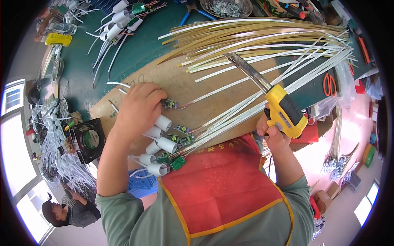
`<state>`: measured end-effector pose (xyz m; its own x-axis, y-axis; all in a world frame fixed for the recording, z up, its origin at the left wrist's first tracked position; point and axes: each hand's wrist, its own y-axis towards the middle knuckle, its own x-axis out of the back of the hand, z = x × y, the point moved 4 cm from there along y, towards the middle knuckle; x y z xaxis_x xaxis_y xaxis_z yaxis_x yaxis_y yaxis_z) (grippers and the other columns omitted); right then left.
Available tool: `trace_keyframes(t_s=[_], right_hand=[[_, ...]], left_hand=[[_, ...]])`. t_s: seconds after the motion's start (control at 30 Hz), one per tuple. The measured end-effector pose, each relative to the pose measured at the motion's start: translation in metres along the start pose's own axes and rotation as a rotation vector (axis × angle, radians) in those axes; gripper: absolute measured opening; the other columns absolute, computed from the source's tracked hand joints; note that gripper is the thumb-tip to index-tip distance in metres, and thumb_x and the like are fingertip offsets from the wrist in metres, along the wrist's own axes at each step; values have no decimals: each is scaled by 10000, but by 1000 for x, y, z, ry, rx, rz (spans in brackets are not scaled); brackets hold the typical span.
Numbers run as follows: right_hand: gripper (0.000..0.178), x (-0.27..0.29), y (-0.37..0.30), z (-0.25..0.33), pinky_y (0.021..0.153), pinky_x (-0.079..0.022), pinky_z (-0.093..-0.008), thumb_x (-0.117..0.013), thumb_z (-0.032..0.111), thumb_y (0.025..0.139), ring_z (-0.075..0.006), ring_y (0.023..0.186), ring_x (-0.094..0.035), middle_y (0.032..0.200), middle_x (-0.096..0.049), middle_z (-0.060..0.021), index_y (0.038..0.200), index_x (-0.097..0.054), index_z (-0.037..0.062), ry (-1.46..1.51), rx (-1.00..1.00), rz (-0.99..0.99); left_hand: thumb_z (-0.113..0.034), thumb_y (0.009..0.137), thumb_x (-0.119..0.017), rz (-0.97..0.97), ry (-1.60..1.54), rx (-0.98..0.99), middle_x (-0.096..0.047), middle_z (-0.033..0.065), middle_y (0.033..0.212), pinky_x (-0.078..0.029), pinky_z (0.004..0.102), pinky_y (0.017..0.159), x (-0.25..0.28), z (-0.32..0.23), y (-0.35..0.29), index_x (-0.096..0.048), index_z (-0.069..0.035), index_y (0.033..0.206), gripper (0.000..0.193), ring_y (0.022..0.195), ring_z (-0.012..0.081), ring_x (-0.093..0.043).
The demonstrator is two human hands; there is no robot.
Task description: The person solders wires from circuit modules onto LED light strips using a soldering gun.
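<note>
My left hand [141, 104] is curled palm down over a small green circuit board [169, 103], whose end pokes out past the fingertips. White wires [118, 86] emerge on the hand's other side; the rest is hidden under the palm. A thin wire joins that board to a long white LED strip [221, 88]. My right hand [273, 133] grips the handle of a yellow and black soldering gun [285, 112], its long metal barrel angled up and left over the strips. Beside my left wrist lie several white plastic sleeves [167, 144] with circuit boards, wired to more strips.
A brown board [176, 78] lies on the green table. Bundled strips [254, 35], blue-handled pliers [197, 14], a bowl of metal bits [227, 9] and orange-handled scissors [329, 85] lie farther off. A black fan [88, 140] stands left. Another person [72, 209] is at lower left.
</note>
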<state>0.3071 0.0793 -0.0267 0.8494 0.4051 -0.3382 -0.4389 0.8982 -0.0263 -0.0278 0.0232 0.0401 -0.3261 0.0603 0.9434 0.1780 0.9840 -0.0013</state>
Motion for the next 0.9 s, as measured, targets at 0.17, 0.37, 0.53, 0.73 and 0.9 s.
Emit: trace_keyframes(t_s=[0.17, 0.37, 0.53, 0.73, 0.9], right_hand=[[756, 3, -2, -1, 543, -415, -271, -796, 424, 838, -118, 565, -479, 721, -514, -29, 1345, -451, -19, 18, -6, 1], [815, 6, -4, 1, 559, -422, -304, -839, 425, 790, -141, 599, -499, 728, -505, -12, 1376, -439, 23, 176, -55, -3], [795, 1, 0, -2, 559, -440, -307, -827, 423, 805, -148, 580, -510, 729, -512, -21, 1366, -436, 19, 171, -63, 14], [803, 3, 1, -11, 550, -439, -304, -815, 433, 814, -149, 583, -508, 724, -505, -23, 1378, -417, 23, 177, -45, 30], [805, 4, 4, -11, 555, -441, -305, -808, 443, 816, -152, 587, -507, 721, -507, -34, 1380, -419, 20, 118, -46, 15]], left_hand=[[-20, 695, -701, -131, 47, -51, -632, 129, 1009, -508, 434, 821, 33, -32, -14, -663, -44, 961, 269, 938, 359, -613], [-135, 736, -728, 165, -196, -114, -633, 93, 949, -513, 408, 761, 46, -76, -38, -652, -79, 983, 264, 886, 308, -630], [-289, 820, -722, 381, -379, 24, -671, 109, 970, -522, 418, 791, 42, -53, -29, -677, -76, 1034, 305, 937, 326, -642], [-180, 854, -689, -432, 27, 331, -668, 142, 1081, -503, 438, 889, 49, 62, 30, -676, -57, 1061, 241, 1019, 354, -629], [-145, 817, -722, -741, 272, 163, -684, 116, 1053, -485, 436, 903, 62, 106, 82, -672, -66, 1068, 268, 1045, 338, -620]])
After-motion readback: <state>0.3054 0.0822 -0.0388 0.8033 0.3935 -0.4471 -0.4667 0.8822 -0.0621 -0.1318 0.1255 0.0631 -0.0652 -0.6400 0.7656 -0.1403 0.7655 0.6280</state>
